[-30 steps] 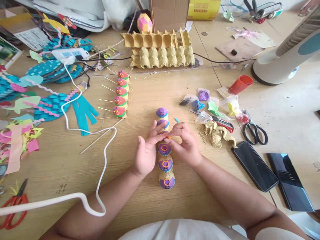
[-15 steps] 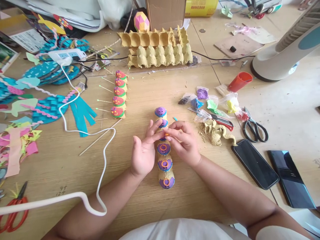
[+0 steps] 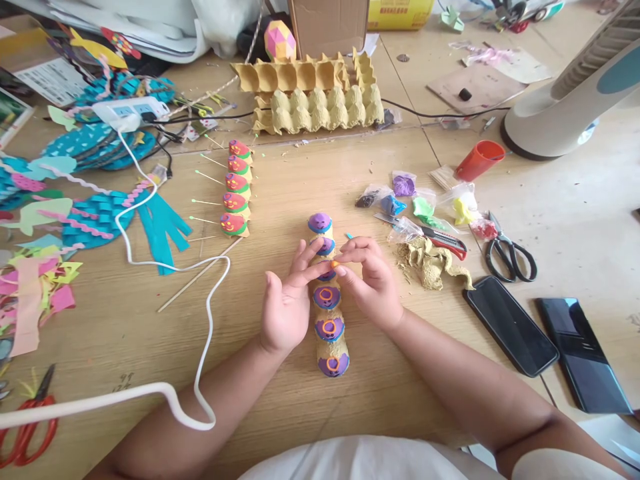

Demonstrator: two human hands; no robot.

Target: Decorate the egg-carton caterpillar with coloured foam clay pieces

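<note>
A strip of egg-carton cups (image 3: 328,297) with purple and blue clay caps lies lengthwise in front of me. Orange clay rings sit on its nearer caps. Over the strip, my right hand (image 3: 375,283) pinches a small piece of orange clay (image 3: 335,265) between thumb and forefinger. My left hand (image 3: 287,310) is open, palm turned up and fingers stretched out, one fingertip against the orange clay. The fingers partly cover the strip's middle caps.
A second strip with red and green caps (image 3: 235,200) stands left, with pins. Egg cartons (image 3: 325,110) lie at the back. To the right are clay bags (image 3: 403,185), a box cutter (image 3: 443,241), scissors (image 3: 511,255) and two phones (image 3: 511,327). A white cable (image 3: 209,320) winds on the left.
My right fingers have shifted slightly, and the orange clay between them shows more plainly as a small lump. My left hand has barely moved.
</note>
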